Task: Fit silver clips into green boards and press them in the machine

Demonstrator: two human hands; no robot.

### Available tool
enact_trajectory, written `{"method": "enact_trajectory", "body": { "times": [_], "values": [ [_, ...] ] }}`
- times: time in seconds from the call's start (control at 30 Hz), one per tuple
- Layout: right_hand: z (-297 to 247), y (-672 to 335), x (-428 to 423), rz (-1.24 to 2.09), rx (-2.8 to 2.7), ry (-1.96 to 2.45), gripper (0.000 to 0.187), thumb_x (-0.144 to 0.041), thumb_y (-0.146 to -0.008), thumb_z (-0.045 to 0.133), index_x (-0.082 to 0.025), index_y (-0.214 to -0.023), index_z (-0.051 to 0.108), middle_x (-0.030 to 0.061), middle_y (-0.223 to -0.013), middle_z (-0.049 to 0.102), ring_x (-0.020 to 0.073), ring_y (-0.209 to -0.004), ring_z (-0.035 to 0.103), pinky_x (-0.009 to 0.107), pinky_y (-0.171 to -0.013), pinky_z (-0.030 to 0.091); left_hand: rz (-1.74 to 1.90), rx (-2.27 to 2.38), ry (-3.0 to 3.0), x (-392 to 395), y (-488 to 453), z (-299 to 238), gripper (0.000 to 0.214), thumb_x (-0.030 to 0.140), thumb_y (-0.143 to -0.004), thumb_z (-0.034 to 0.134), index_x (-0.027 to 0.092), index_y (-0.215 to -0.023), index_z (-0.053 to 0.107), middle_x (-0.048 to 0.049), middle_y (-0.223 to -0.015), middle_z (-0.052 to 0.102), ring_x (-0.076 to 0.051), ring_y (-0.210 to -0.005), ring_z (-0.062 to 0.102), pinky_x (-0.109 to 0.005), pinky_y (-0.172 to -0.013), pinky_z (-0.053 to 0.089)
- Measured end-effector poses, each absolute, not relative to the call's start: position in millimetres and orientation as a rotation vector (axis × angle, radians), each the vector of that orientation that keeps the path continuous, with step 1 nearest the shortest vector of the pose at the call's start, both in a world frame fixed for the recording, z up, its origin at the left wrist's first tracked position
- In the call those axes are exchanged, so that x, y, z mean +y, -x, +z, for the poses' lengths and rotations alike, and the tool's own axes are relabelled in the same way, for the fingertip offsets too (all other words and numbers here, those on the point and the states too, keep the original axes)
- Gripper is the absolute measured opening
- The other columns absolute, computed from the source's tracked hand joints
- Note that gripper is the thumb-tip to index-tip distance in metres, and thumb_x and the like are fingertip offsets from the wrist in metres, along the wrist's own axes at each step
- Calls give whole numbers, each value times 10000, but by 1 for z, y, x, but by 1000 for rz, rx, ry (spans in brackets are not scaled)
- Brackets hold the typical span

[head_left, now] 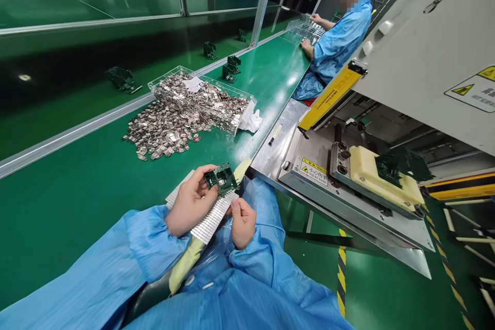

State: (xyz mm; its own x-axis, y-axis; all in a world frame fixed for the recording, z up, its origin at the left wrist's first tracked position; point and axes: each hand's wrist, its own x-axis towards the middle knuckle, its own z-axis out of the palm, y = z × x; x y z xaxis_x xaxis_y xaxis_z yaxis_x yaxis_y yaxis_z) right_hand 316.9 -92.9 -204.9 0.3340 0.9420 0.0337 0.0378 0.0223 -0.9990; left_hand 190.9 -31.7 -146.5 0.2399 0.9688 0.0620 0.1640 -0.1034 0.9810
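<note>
The small green circuit board (pixel 220 178) was just above my lap, close to the near edge of the table (pixel 58 227). It felt like a light, stiff thing to me, though its crowded parts looked fragile, so I judged its bare edges the best place to take hold. My left hand (pixel 190 202) had it, the fingers (pixel 201 175) curled closed around its left edge. Under the board ran a silvery strip (pixel 212 218) of tiny metal cells, which looked thin, flexible and slippery enough to slide from a light pinch. My right hand (pixel 243 223) was just to the right of that strip, its fingers (pixel 240 207) drawn together against its edge, though I could not tell whether they gripped it or only touched it. Farther off, a heap of small metal pieces (pixel 162 131) had spilled from a clear plastic tray (pixel 232 118) — a white cloth (pixel 251 121) lay just right of it. At the far end, a co-worker (pixel 340 41) in a blue smock sat working at a wire rack (pixel 305 28).
</note>
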Motion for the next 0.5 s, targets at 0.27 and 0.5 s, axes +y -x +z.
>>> {"method": "enact_trajectory", "body": {
  "times": [0.27,0.5],
  "values": [
    [-237,-336,-93,956,-1387,1500,369,-424,-858,493,-205,-572,571,9,-592,531,146,-587,477,261,-578,371,1024,1162,-1447,-30,-194,-138,384,263,-786,577,171,-1149,495,26,-739,547,-100,-622,529,-184,-546,437],
    [-233,-342,-94,1009,-1552,1652,366,-171,-628,707,-201,-331,495,-54,-315,349,80,-323,312,238,-388,184,1094,1094,-1247,-33,-195,-134,423,319,-758,614,164,-1130,486,-43,-896,642,-171,-846,647,-279,-771,530]
  ]
}}
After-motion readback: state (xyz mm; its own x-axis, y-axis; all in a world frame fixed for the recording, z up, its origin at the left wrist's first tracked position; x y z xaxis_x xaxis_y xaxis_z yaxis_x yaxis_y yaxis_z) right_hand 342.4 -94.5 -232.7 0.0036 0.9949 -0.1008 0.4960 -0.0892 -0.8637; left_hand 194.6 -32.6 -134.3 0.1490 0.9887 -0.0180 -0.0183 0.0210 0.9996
